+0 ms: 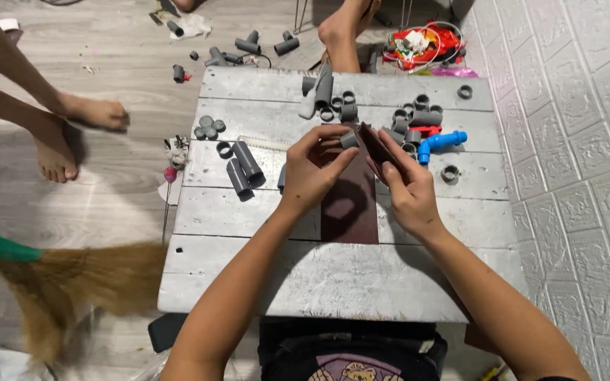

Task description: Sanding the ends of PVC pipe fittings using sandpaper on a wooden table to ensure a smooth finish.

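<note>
Closest to me lies the bare near edge of the pale plank worktop [305, 282], left free so my forearms can rest across it. On it, straight ahead, a dark brown abrasive sheet [349, 208] lies flat, where a part can be rubbed against it. Above that sheet my left hand [315, 166] pinches a short grey pipe ring [349, 139] between thumb and fingertips, held up off the boards so its rim faces my other hand. My right hand [405, 185] is closed on a folded dark strip [379, 149] of the same brown stuff, its edge touching the ring, tilted so it meets the rim. Left of my hands, two longer grey pipe lengths [243, 168] lie side by side, with flat grey caps [208, 127] just beyond. Right of them sits a blue elbow fitting [440, 143] among a heap of grey rings [412, 120], all within reach. Past the far edge, more grey fittings [248, 48] lie scattered on the wooden floor [121, 56], where another person's bare feet [72, 134] stand beside a straw broom [65, 282].
</note>
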